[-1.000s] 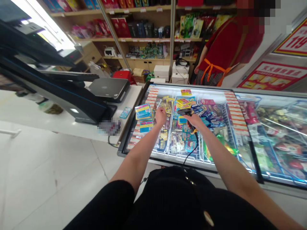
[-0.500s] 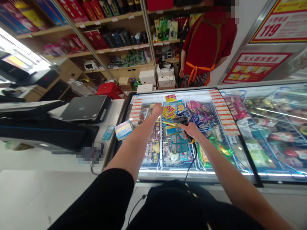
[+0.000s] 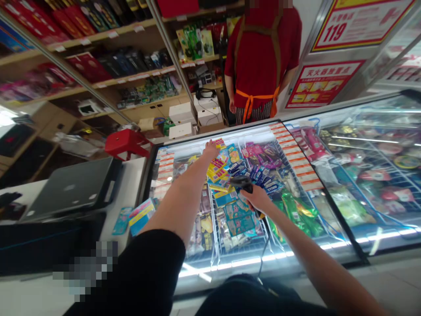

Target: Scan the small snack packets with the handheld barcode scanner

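My left hand (image 3: 210,150) reaches out over the freezer's glass top, fingers stretched forward. Its fingertips are at the edge of a yellow and pink packet (image 3: 220,143), and I cannot tell whether they touch it. In my right hand (image 3: 258,199) is a black and yellow barcode scanner (image 3: 242,181), its head pointing left over the packets and its cable hanging down. Between the hands lie more yellow packets (image 3: 217,169), blue HALLS packs (image 3: 271,188) and teal packets (image 3: 239,217).
Below me is a glass-topped chest freezer (image 3: 226,263) with wire baskets. A counter at left bears a dark flat device (image 3: 70,186), and a blue and yellow box (image 3: 141,216) sits by its edge. A red stool (image 3: 125,142) and a person in red (image 3: 259,61) are beyond.
My left hand has moved forward to the far yellow packet, and its fingers now show stretched out. My right hand still holds the scanner. The view has shifted to the right.
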{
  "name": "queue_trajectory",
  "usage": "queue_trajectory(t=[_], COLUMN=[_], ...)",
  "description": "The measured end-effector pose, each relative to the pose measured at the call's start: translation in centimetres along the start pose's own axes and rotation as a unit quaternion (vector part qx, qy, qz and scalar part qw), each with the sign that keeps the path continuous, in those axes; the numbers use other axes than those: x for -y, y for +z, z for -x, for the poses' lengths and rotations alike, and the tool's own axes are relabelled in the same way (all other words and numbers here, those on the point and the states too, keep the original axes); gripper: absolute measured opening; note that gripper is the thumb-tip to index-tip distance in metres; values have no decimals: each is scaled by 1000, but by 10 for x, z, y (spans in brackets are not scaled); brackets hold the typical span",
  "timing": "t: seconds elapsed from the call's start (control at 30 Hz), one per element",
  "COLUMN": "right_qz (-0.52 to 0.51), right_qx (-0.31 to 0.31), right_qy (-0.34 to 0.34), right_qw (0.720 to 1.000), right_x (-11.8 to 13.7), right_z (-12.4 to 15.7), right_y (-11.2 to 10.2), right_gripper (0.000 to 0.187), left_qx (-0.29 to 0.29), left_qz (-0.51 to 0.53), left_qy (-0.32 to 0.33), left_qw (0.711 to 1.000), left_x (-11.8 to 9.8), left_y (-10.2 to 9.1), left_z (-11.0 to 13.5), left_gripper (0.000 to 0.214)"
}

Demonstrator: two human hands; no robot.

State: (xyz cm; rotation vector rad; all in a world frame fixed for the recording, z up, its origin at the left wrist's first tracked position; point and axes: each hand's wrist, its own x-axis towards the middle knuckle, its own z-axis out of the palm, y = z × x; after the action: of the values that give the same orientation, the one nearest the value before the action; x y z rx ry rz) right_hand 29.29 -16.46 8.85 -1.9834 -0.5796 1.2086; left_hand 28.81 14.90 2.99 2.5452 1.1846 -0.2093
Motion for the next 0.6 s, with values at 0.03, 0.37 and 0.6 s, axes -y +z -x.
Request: queue_trajectory(t=[0.03,0.37,0.6], right_qz=[3,14,9], right_qx=[-2,-20,-19], right_qy=[-1,-19,-25], right_qw=[1000,1000,999], right_x=[-1,2,19], right_z=[-1,-9,3], right_y=[0,7,14], right_gripper=[22,18,21], left_qx=[7,30,-6], left_qz=[-10,9,53], left_qy=[3,3,90], left_qw=[1000,1000,994], left_x=[-3,8,32], left_y=[3,51,56], left_z=[-3,41,102], left_gripper=[65,67,36])
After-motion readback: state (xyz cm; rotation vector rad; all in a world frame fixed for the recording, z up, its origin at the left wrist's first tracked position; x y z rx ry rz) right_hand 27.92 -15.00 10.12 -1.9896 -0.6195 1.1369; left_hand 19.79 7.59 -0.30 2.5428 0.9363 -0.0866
